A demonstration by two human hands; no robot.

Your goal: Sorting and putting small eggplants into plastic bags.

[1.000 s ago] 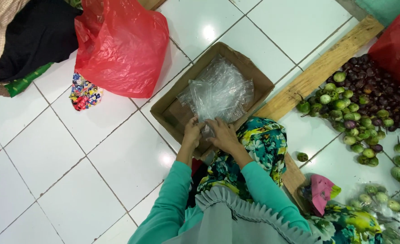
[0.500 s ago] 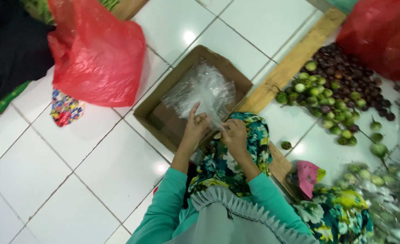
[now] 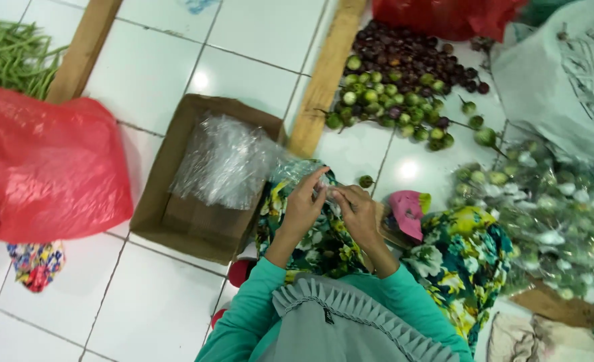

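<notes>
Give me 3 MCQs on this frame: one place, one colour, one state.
1. Where does the heap of clear plastic bags lie?
A in the cardboard box
B on the wooden plank
C among the round vegetables
2. What colour is the big bag left of the cardboard box?
A blue
B red
C white
3. How are the left hand and right hand?
A far apart
B flat on the tiles
C together, pinching a clear bag

A: heap sits inside the box.
B: plainly red.
C: fingertips meet at the bag.
</notes>
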